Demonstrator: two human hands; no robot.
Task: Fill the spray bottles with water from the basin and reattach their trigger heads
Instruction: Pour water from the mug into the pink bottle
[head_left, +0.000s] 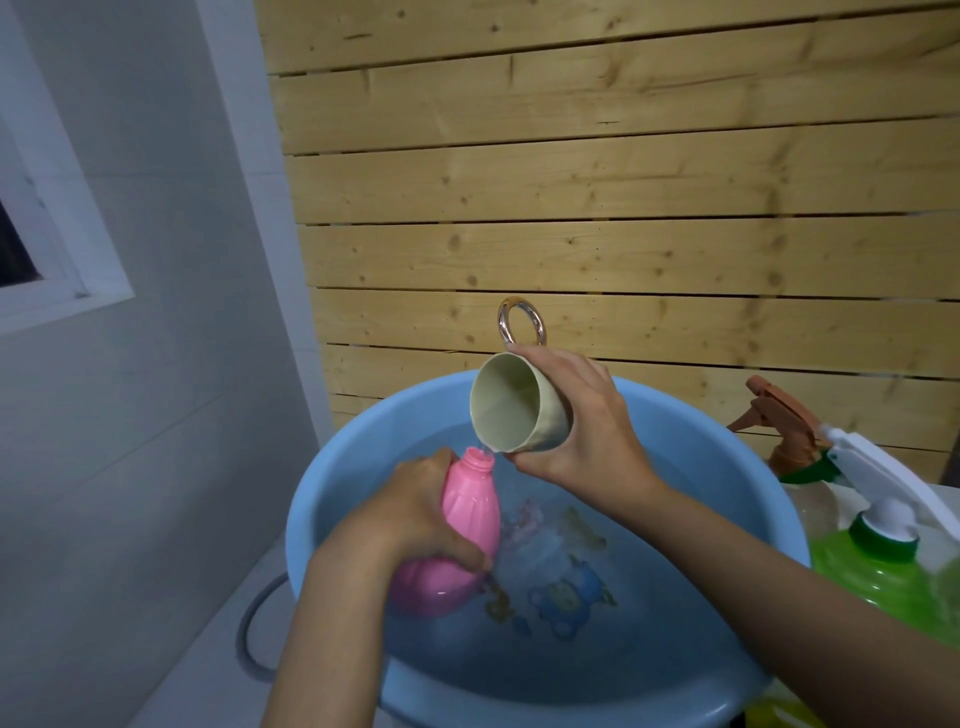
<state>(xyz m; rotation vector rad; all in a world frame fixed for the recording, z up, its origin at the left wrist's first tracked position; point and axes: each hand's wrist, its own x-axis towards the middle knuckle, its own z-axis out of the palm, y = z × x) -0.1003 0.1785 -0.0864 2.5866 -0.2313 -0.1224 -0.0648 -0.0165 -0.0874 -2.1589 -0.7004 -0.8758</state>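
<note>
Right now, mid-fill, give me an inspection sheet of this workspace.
Surface: white ledge, carrying round blue plastic basin of water.
Job's things: pink plastic bottle, headless, tilted over basin; beige cup with metal ring handle tipped at its neck; green bottle with white trigger head, right; brown trigger head behind it.
Clutter: yellow object under basin edge, unidentifiable.
Hands: left hand grips pink bottle; right hand grips cup.
Cables: grey loop beside basin, hose or handle unclear.
Surroundings: wooden slat wall, white window frame.

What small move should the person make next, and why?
Probably tip the cup a little further. The right hand holds it tilted with its lip just above the open neck of the pink bottle, which the left hand grips over the basin; a thin stream runs.
</note>
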